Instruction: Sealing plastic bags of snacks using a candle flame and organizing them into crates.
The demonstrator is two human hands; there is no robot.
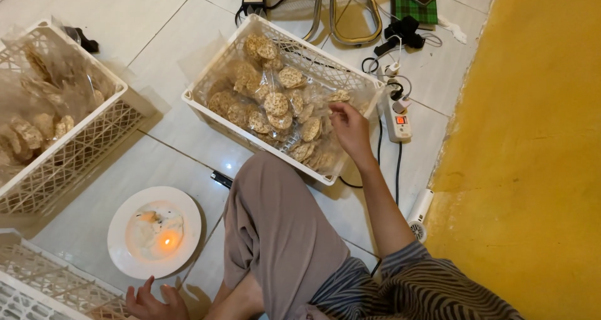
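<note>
Head cam looks down at a tiled floor (pixel 156 38); I see the person seated, one knee in grey trousers up in the middle of the frame.

Right hand (pixel 350 129) is stretched forward into the white lattice crate (pixel 216 110) straight ahead. Its fingers are pinched narrow on the clear wrap of a cracker packet (pixel 338 98) near the crate's right end. I can't tell how firm that pinch is; the plastic hides the fingertips.

The crate is full of clear bags of round, speckled brown crackers (pixel 275 101), piled loosely to the rim.

Left hand (pixel 147 301) is low at the bottom edge, fingers spread, resting on the floor and holding nothing. It sits just below a white plate (pixel 122 245) with a small lit candle (pixel 168 240) in pooled wax.

A second white crate (pixel 69 163) on the left holds more bagged crackers, well apart from the first. A third crate (pixel 37 289) shows partly at the bottom left corner, just beside the plate.

A white power strip (pixel 397 116) with a lit red switch lies just beside the first crate's right end, with black cables around it. Yellow surface (pixel 538 138) fills the right side. A chrome tube frame (pixel 347 16) and a green checked item (pixel 413 10) sit at the top.
</note>
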